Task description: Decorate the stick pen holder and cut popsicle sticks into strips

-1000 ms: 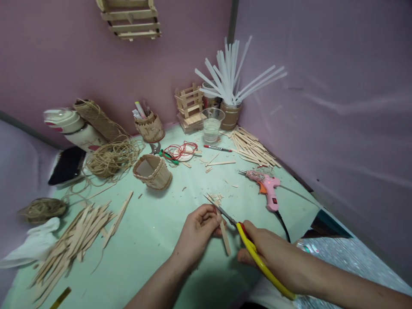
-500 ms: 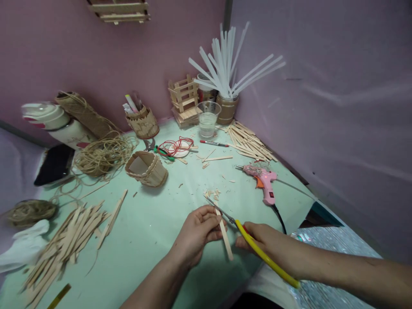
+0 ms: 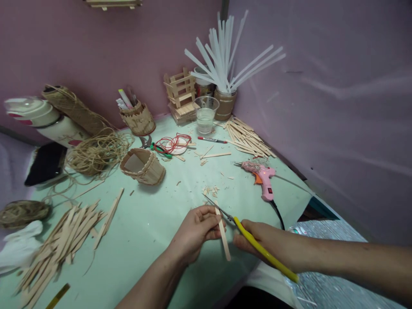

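Between the thumb and fingers of my left hand [image 3: 202, 227] a flat wooden craft stick [image 3: 224, 240] is pinched, slanting down toward me. My right hand [image 3: 260, 238] is closed on yellow-handled cutters [image 3: 265, 253], whose thin metal blades lie across the stick's upper end, close to my left fingertips. Whether the blades touch the wood I cannot tell. Small wood clippings [image 3: 210, 190] lie on the green tabletop just beyond the blade tips. A small stick-sided basket [image 3: 151, 169] stands farther off to the left.
A pink glue gun [image 3: 264, 178] lies on the right, its cord running toward me. Loose sticks form piles at left [image 3: 61, 249] and back right [image 3: 247, 137]. Tangled twine [image 3: 95, 154], a cup of clear liquid [image 3: 206, 120] and a jar of white glue sticks [image 3: 225, 105] stand farther back.
The view has shifted slightly, so the background sits a little higher and farther left. Both hands keep nearly the same pose, with stick and cutters still held together.
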A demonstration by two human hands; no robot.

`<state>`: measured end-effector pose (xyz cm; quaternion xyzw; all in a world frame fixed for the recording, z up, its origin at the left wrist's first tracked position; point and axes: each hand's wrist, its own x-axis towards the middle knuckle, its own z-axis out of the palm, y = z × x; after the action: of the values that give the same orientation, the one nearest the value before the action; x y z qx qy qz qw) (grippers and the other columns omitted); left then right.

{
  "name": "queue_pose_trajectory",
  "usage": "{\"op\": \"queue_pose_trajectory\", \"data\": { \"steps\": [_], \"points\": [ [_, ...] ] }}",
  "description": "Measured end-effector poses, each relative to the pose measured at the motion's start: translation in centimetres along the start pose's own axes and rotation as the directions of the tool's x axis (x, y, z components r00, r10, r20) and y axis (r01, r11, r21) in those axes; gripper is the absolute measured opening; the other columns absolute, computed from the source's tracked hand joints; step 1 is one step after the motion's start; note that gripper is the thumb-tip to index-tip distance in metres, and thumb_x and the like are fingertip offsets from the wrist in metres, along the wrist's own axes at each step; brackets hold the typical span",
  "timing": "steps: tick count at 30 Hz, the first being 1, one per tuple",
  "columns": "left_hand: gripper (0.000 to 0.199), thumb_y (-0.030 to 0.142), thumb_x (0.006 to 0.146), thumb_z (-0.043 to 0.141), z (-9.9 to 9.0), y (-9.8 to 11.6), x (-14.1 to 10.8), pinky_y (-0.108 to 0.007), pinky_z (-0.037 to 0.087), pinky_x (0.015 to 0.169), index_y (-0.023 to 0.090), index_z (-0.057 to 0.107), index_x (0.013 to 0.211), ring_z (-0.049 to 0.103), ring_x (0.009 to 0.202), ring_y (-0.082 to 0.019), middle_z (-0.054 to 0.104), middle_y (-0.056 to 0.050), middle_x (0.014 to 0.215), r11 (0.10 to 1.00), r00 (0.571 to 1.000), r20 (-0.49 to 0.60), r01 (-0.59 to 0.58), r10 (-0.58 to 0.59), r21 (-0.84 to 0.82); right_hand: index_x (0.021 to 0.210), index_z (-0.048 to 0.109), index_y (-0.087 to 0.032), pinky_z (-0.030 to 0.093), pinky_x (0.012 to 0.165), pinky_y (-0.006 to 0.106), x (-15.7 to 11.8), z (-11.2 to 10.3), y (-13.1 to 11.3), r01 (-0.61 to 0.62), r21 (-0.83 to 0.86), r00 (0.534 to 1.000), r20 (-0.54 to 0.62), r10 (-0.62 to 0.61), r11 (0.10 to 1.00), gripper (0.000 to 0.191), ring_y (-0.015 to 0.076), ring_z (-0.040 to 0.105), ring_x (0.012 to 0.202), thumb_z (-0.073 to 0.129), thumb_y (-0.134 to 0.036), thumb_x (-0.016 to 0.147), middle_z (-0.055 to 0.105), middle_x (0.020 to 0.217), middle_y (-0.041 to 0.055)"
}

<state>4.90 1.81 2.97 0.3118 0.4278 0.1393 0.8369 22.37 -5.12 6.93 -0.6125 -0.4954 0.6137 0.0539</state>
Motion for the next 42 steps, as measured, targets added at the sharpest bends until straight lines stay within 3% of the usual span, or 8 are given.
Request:
{"op": "queue_pose_trajectory", "data": {
  "steps": [4, 11, 22, 29, 35, 42],
  "points": [
    [0.026, 0.031, 0.066, 0.076, -0.3, 0.1, 0.1, -0.024, 0.048, 0.064, 0.012, 0.061, 0.077, 0.057, 0.061, -0.010, 0.061, -0.003, 0.067, 1.000, 1.000, 0.014, 0.018, -0.018, -0.024, 0.063, 0.030, -0.021, 0.023, 0.050, 0.025, 0.5, 0.1, 0.1, 0.021, 0.038, 0.999, 0.034, -0.022, 0.999, 0.036, 0.0098, 0.028, 0.054, 0.040, -0.045, 0.087, 0.025, 0.058, -0.0059],
    [0.021, 0.026, 0.069, 0.074, -0.4, 0.1, 0.3, -0.023, 0.049, 0.064, 0.011, 0.062, 0.077, 0.057, 0.062, -0.009, 0.062, -0.004, 0.069, 0.999, 0.999, 0.015, 0.038, -0.038, -0.038, 0.062, 0.030, -0.021, 0.023, 0.050, 0.025, 1.2, 0.5, 1.3, 0.041, 0.103, 0.999, 0.021, -0.043, 0.994, 0.035, 0.0103, 0.027, 0.055, 0.041, -0.046, 0.085, 0.025, 0.058, -0.0054],
    [0.019, 0.024, 0.067, 0.073, -0.1, 0.1, 0.5, -0.022, 0.049, 0.062, 0.011, 0.062, 0.075, 0.057, 0.059, -0.008, 0.062, -0.004, 0.068, 0.998, 0.997, -0.024, 0.067, -0.068, -0.021, 0.062, 0.031, -0.021, 0.021, 0.049, 0.025, 0.6, 0.3, 0.2, -0.009, 0.088, 1.000, 0.027, 0.007, 0.996, 0.040, 0.0101, 0.024, 0.056, 0.041, -0.055, 0.083, 0.023, 0.060, -0.0049],
    [0.017, 0.023, 0.068, 0.071, -0.2, 0.2, 0.4, -0.021, 0.049, 0.063, 0.011, 0.062, 0.076, 0.058, 0.060, -0.008, 0.062, -0.004, 0.068, 0.998, 0.997, -0.018, 0.069, -0.069, -0.014, 0.067, 0.044, -0.018, 0.028, 0.053, 0.025, 0.7, 0.4, 0.6, -0.007, 0.110, 1.000, -0.027, 0.010, 0.994, 0.038, 0.0111, 0.031, 0.059, 0.045, -0.053, 0.083, 0.033, 0.062, -0.0035],
    [0.018, 0.025, 0.070, 0.071, -0.2, 0.1, 0.3, -0.021, 0.050, 0.062, 0.012, 0.061, 0.077, 0.057, 0.059, -0.008, 0.062, -0.004, 0.068, 0.998, 0.998, 0.018, 0.055, -0.055, -0.004, 0.061, 0.034, -0.020, 0.025, 0.048, 0.023, 0.8, 0.4, 0.9, -0.018, 0.041, 1.000, -0.008, 0.019, 0.999, 0.040, 0.0093, 0.030, 0.053, 0.044, -0.051, 0.084, 0.031, 0.055, -0.0047],
    [0.019, 0.025, 0.072, 0.071, 0.0, -0.1, 0.1, -0.023, 0.051, 0.065, 0.012, 0.058, 0.078, 0.058, 0.063, -0.009, 0.061, -0.003, 0.070, 1.000, 1.000, -0.007, 0.012, -0.012, 0.007, 0.067, 0.041, -0.020, 0.030, 0.050, 0.023, 0.1, 0.2, 0.7, -0.029, 0.051, 0.989, -0.145, 0.037, 0.998, 0.038, 0.0114, 0.037, 0.058, 0.047, -0.055, 0.082, 0.040, 0.061, -0.0025]
  ]
}}
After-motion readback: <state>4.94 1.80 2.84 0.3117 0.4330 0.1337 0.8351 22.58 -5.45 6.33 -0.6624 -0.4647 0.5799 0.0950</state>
